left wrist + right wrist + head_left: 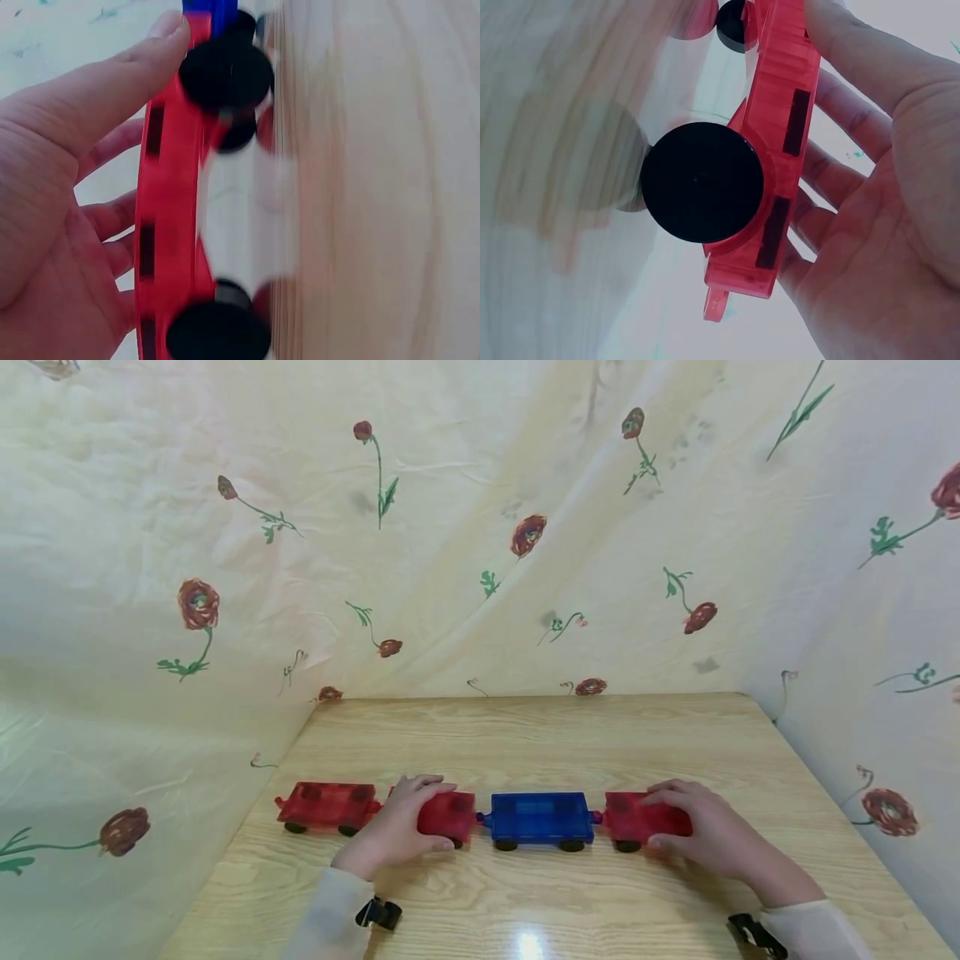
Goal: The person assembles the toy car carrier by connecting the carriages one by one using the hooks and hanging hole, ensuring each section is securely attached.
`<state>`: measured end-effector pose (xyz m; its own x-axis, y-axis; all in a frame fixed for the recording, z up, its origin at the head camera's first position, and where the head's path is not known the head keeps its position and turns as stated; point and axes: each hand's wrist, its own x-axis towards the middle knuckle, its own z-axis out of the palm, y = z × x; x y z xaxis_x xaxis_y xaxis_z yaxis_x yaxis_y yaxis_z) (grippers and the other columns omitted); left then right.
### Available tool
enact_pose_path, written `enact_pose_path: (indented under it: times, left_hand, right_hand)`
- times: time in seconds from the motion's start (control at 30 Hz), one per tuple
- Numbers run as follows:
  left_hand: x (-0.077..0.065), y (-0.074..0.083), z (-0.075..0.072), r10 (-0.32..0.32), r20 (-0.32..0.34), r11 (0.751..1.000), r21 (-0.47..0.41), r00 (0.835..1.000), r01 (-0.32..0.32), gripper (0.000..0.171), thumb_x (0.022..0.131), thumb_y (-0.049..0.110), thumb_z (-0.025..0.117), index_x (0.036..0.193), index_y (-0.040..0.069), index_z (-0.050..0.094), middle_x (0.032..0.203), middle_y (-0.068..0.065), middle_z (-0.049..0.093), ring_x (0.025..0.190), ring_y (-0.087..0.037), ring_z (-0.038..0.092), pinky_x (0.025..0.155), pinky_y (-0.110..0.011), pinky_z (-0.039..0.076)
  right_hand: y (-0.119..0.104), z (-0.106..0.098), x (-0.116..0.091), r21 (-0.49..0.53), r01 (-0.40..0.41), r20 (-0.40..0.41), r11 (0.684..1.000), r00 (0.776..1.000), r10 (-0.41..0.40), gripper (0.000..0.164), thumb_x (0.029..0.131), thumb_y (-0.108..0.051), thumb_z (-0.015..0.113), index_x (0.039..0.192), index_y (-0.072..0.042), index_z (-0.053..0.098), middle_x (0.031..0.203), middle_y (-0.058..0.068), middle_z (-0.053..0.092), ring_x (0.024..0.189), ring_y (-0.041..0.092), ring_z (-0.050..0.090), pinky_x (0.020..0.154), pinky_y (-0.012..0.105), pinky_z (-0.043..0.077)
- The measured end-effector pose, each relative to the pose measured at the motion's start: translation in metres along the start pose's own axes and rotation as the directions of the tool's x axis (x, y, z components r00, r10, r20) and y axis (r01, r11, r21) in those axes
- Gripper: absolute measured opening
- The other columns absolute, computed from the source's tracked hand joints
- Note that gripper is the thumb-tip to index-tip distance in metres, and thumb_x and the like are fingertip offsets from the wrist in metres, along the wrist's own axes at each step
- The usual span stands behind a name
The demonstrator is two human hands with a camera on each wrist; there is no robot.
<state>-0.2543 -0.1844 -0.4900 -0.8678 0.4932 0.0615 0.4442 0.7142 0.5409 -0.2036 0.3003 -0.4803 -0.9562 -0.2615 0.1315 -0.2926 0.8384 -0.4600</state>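
Note:
A row of translucent toy train cars with black wheels runs across the table. My left hand (393, 831) grips a red car (455, 814), its thumb on the near side and its fingers over the far side. At the right end, my right hand (708, 827) holds another red car (626, 814) the same way; the right wrist view shows the thumb along this car's side (769, 187). Between the held cars stands a blue car (542, 817), its couplings meeting theirs. A third red car (326, 804) sits at the left end, beside my left hand.
The cars are on a light wood-grain table (525, 739). A cream cloth with red flowers (450, 568) hangs behind it and along both sides. Each wrist wears a black strap, such as the left strap (378, 913).

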Motion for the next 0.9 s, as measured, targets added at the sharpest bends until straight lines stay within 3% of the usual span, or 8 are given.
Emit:
enact_pose_path:
  times: [0.17,0.37,0.6,0.9]
  left_hand:
    - [-0.009,-0.016,-0.011,-0.018,-0.027,0.999,0.027,0.999,0.019,0.090,0.079,0.052,0.089,0.156,0.024,0.051,0.162,-0.009,0.040,0.152,-0.052,0.021,0.115,-0.076,0.022]
    - [-0.018,-0.032,-0.019,-0.025,-0.063,0.998,0.051,0.998,0.028,0.090,0.078,0.047,0.091,0.156,0.021,0.052,0.160,-0.008,0.045,0.151,-0.036,0.033,0.124,-0.064,0.003]
    - [-0.019,-0.039,-0.020,0.002,-0.070,1.000,-0.006,0.998,-0.002,0.081,0.080,0.036,0.090,0.152,0.021,0.057,0.152,0.002,0.052,0.137,-0.028,0.050,0.126,-0.061,0.003]
    - [-0.020,-0.036,-0.019,-0.020,-0.057,1.000,-0.017,0.998,0.019,0.071,0.081,0.034,0.089,0.147,0.030,0.062,0.149,0.002,0.053,0.140,-0.028,0.047,0.126,-0.060,0.002]
  right_hand:
    - [0.006,-0.004,-0.002,0.008,-0.005,0.010,1.000,1.000,0.005,0.050,0.082,-0.036,0.091,0.126,-0.020,0.074,0.137,0.014,0.062,0.124,0.045,0.055,0.096,0.066,0.051]
    - [0.017,-0.008,-0.007,0.018,-0.011,0.014,1.000,1.000,0.011,0.052,0.082,-0.038,0.091,0.127,-0.020,0.074,0.137,0.014,0.061,0.124,0.045,0.054,0.094,0.064,0.053]
    - [0.026,-0.013,-0.012,0.038,-0.028,0.022,0.999,0.999,0.027,0.053,0.082,-0.038,0.091,0.128,-0.019,0.074,0.141,0.019,0.058,0.125,0.048,0.052,0.091,0.063,0.055]
    - [0.029,-0.016,-0.013,0.051,-0.039,0.043,0.998,0.998,0.037,0.055,0.082,-0.037,0.091,0.129,-0.017,0.073,0.142,0.021,0.057,0.124,0.050,0.052,0.088,0.060,0.058]
